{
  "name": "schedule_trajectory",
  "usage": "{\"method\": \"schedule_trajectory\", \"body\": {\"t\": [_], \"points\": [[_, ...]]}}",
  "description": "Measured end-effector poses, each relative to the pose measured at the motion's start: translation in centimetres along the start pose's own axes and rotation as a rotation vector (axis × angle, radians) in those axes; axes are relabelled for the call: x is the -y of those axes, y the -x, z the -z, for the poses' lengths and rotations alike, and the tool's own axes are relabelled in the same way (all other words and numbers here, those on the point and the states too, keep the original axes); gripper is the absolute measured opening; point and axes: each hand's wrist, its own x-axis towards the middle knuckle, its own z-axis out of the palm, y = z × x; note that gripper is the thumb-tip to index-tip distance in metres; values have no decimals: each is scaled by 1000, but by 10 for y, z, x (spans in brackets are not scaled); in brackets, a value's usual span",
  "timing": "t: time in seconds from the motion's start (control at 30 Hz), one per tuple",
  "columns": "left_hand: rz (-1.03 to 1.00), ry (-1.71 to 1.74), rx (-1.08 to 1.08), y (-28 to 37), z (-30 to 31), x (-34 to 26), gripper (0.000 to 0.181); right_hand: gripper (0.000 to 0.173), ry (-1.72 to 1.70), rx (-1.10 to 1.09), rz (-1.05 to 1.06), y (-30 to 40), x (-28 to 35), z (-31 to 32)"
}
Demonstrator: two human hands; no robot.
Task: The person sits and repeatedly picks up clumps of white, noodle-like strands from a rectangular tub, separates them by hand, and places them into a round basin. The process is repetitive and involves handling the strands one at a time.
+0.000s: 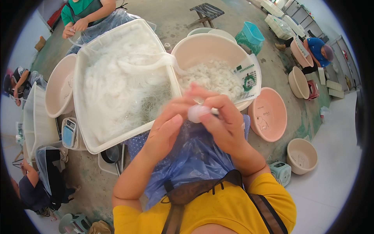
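Observation:
My right hand (223,122) pinches a rounded, glossy white lump (198,113) between thumb and fingers. A short pale rod-like piece (215,111) shows beside the lump, within the same grip. My left hand (168,124) is raised just left of the lump, thumb apart from the fingers; its fingertips are blurred. In front of me, a large white tray (76,96) holds wet, translucent white strands (117,79) that resemble sausage casings. A band of them (168,60) hangs over the tray's right rim into a beige basin (201,39), where short, curled white pieces (211,76) lie.
A printed plastic sheet (249,77) drapes over the basin's right side. Around me stand a pink basin (270,117), a turquoise basket (253,32), a folding stool (207,13) and a dark pan (112,156). A person in green (84,17) sits across the tray; other people work farther off.

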Motion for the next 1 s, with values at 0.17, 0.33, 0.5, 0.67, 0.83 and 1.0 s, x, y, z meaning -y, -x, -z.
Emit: {"method": "schedule_trajectory", "body": {"t": [0.17,0.33,0.5,0.67,0.83,1.0], "points": [[-628,-1264,121,14,20,49,11,15,-590,-180,-457,-1,-20,13],[-589,-1101,108,-6,33,45,11,15,277,-187,-184,-16,-116,16],[-31,255,43,-38,-4,2,13,15,316,-95,-70,5,-149,-12],[-36,545,-95,-50,44,28,24,8,50,12,141,-7,-67,-22],[335,134,-585,9,20,95,27,4,786,-103,290,-1,-82,-3],[336,834,-228,-1,7,96,35,4,528,-162,160,20,-77,-16]]}}
